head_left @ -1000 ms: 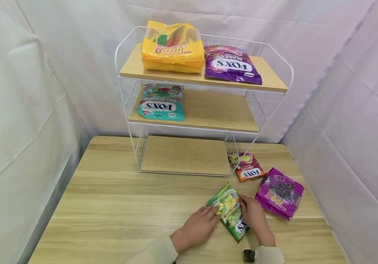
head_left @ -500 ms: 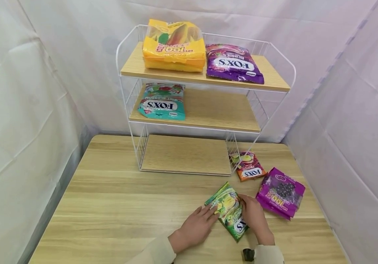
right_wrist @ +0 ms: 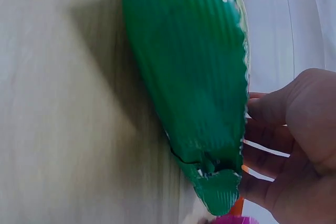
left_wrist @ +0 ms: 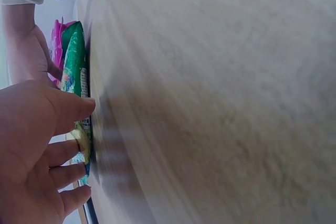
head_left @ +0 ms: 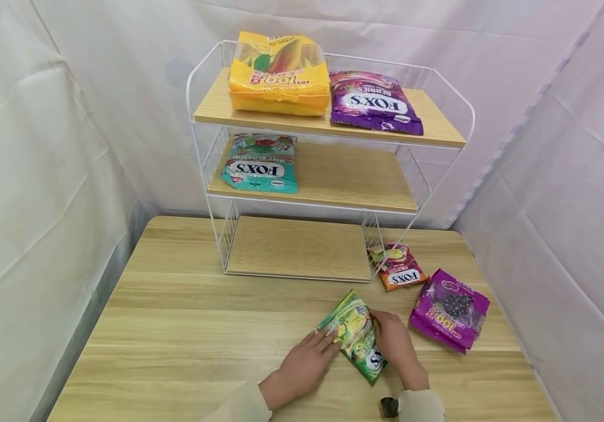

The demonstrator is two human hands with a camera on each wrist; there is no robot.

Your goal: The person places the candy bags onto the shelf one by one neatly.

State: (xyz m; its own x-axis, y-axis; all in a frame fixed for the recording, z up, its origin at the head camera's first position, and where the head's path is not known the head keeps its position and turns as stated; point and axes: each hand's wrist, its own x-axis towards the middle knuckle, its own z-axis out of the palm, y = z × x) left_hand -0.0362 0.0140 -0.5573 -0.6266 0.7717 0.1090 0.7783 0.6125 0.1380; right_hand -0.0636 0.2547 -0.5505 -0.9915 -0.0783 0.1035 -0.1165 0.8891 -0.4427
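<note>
A green FOX'S candy bag [head_left: 357, 334] lies slantwise on the front of the table, between the two hands. My left hand [head_left: 304, 364] rests its mostly straight fingers on the bag's left edge; in the left wrist view its thumb [left_wrist: 79, 107] is beside the bag's edge. My right hand [head_left: 394, 346] holds the bag's right edge with bent fingers. In the right wrist view, the bag's ridged green end [right_wrist: 194, 66] faces the camera, hiding the fingertips of that hand.
A white wire rack [head_left: 423, 202] with three wooden shelves stands behind. It bears a yellow mango bag [head_left: 281, 82], a purple berries bag [head_left: 376, 105] and a teal mint bag [head_left: 262, 164]. Right of it lie an orange-red fruits bag [head_left: 399, 269] and a magenta bag [head_left: 450, 310].
Both hands and the green candy bag have shifted slightly left across the table. The bags on the rack and at the right stay in place; the head view shifts a little.
</note>
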